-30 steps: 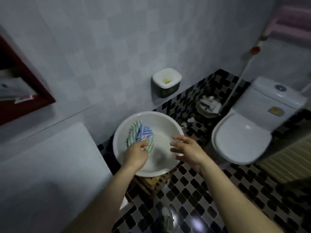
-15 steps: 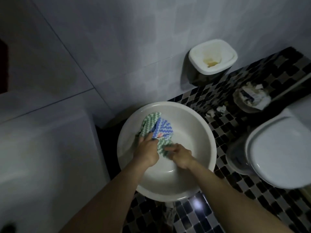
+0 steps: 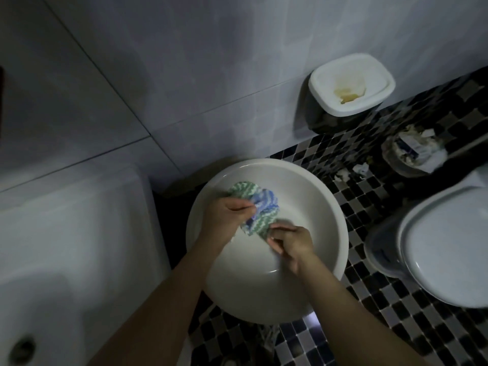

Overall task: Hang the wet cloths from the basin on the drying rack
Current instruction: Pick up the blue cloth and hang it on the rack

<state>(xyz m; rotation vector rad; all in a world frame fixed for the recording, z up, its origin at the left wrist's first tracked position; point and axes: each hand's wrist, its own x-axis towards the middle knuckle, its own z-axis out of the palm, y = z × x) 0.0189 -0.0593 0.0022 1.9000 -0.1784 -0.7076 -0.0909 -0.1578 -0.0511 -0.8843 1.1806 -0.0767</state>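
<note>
Well, we find the left grip (image 3: 227,215) clenched round the upper part of the cloths (image 3: 264,207), fingers curled over the bundle. The right grip (image 3: 290,243), just below and right of it, pinches the bundle's lower edge. That makes two grips, both grasping the same bundle.

The cloths are bunched between the two grips, inside the basin (image 3: 311,196), over its far-left part. We cannot tell whether they touch the bottom. We count two patterns: a green zigzag just beyond the left grip and a blue zigzag between the grips. So we read two cloths, though the bunching may hide more.

There is one basin, white and round, lying under and around both grips. Well beyond the right grip and to its right, one bin (image 3: 351,83) with a white lid sits against the wall (image 3: 184,75). Nearer to the right grip, still to its right, stands one basket (image 3: 412,154) stuffed with paper, with a few scraps (image 3: 360,169) on the floor between it and the basin. One toilet (image 3: 449,247), lid down, sits far right of the right grip. One white sink (image 3: 66,247) fills the space left of the left grip.

The floor (image 3: 369,299) is a small black, grey and white mosaic. The wall is large pale tile, and the room is dim.
</note>
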